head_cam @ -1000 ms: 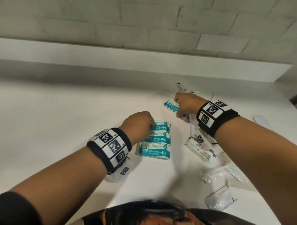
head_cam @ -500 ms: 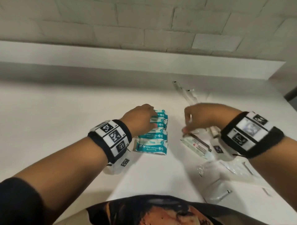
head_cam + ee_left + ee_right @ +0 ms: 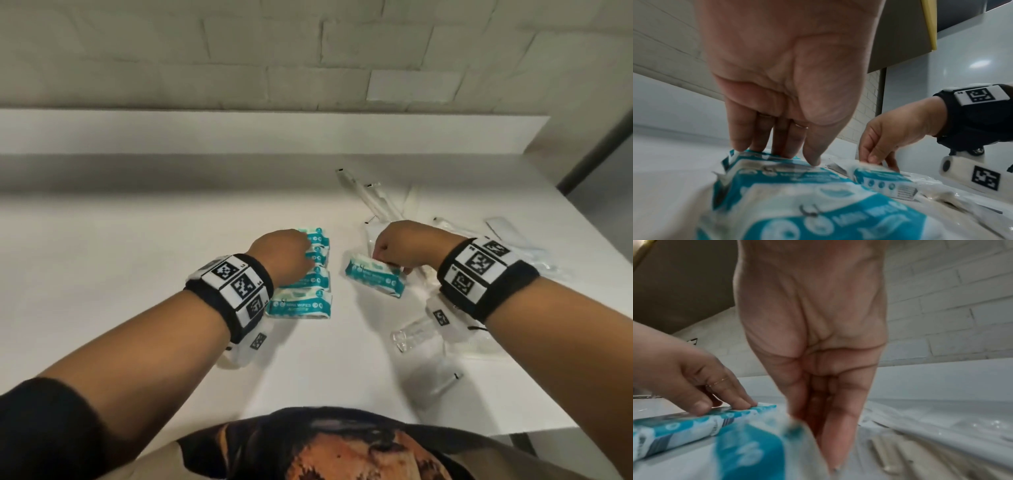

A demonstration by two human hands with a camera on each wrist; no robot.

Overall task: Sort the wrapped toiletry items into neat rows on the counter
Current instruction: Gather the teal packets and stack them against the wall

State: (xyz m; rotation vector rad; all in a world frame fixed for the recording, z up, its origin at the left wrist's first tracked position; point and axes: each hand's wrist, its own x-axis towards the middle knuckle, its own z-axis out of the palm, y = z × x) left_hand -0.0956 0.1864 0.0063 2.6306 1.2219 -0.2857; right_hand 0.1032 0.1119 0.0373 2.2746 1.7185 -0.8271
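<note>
Several teal-and-white mini wipes packs (image 3: 300,305) lie in a row running away from me on the white counter (image 3: 120,260). My left hand (image 3: 284,253) rests on the row's far packs, straight fingers (image 3: 758,146) and thumb pressing on a pack (image 3: 797,186). Just right of the row, my right hand (image 3: 399,248) pinches the far edge of another wipes pack (image 3: 375,278), which lies tilted on the counter. The right wrist view shows this pack (image 3: 750,451) blurred against my right hand's fingers (image 3: 836,434), with the left hand (image 3: 725,402) on the row (image 3: 674,431).
Clear-wrapped items lie scattered at the right: long toothbrush packets (image 3: 375,202) at the back, small clear sachets (image 3: 414,334) and a flat packet (image 3: 442,380) near the front edge. A raised ledge (image 3: 239,133) and a brick wall stand behind the counter.
My right hand left a wipes pack at the row's far end, passed over the clear-wrapped pile, and now pinches another wipes pack beside the row. My left hand stayed on the row.
</note>
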